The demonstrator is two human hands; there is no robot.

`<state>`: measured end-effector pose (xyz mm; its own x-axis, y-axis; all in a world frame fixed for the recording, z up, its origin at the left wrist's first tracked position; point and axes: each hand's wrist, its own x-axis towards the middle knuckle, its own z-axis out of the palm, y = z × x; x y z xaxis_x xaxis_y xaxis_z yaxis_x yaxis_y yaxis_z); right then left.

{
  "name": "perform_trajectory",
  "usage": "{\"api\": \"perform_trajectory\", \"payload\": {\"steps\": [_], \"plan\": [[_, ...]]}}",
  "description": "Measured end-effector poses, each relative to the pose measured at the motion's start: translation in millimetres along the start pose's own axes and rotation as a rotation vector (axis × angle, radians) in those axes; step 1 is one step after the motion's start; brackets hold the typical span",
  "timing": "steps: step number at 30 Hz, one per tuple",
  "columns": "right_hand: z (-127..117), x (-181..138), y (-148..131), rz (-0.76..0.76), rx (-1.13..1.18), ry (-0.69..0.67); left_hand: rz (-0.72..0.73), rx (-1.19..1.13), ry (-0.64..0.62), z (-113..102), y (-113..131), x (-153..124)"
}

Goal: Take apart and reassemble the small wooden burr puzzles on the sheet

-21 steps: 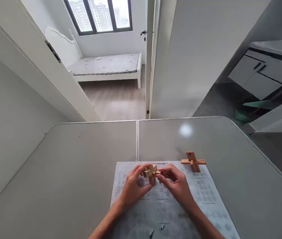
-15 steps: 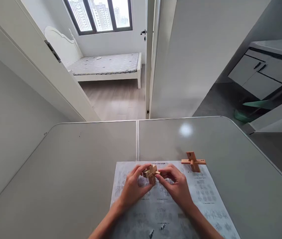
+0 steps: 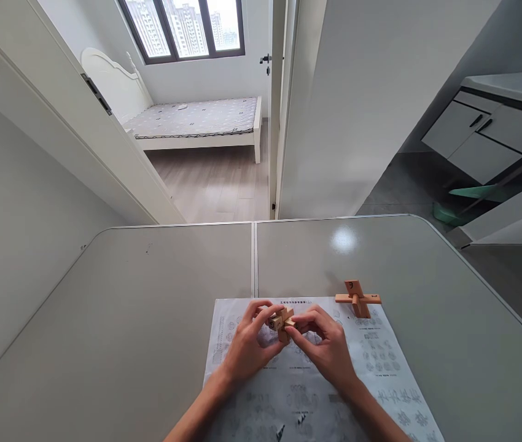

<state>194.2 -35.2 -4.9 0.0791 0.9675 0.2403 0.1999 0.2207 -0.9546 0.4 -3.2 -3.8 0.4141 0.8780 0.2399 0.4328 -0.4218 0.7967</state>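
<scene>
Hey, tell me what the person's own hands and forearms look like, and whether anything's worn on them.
The left hand and right hand are ungloved, with slim fingers. No ring shows, though some fingers are partly hidden. The left forearm and right forearm show no sleeve or watch.

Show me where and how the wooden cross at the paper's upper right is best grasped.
Probably by the upper, marked end, pinched across its flat faces from above. On this wooden cross that end juts past the crossbar with nothing touching it, whereas the crossbar sticks out to both sides. The right hand, being nearer, looks better placed once free.
</scene>
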Motion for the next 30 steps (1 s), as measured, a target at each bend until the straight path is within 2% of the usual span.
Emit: {"api": "perform_trajectory", "payload": {"steps": [4,8,12,17,23,30], "plan": [[1,-2,3,0.037,0.047,-0.017,-0.065,-0.048,-0.059,0,2,0],[-2,-1,4,0.113,0.113,-0.031,-0.138,-0.132,-0.046,-5,5,2],[-2,0,5,0.15,0.072,-0.033,-0.241,-0.289,-0.083,-14,4,4],[-1,-2,8,0.059,-0.007,-0.197,-0.319,-0.497,-0.216,-19,1,4],[-7,-2,7,-0.011,-0.058,-0.363,-0.293,-0.676,-0.268,-19,-1,2],[-2,-4,4,0.166,0.177,-0.378,-0.286,-0.646,-0.308,-19,0,-1]]}}
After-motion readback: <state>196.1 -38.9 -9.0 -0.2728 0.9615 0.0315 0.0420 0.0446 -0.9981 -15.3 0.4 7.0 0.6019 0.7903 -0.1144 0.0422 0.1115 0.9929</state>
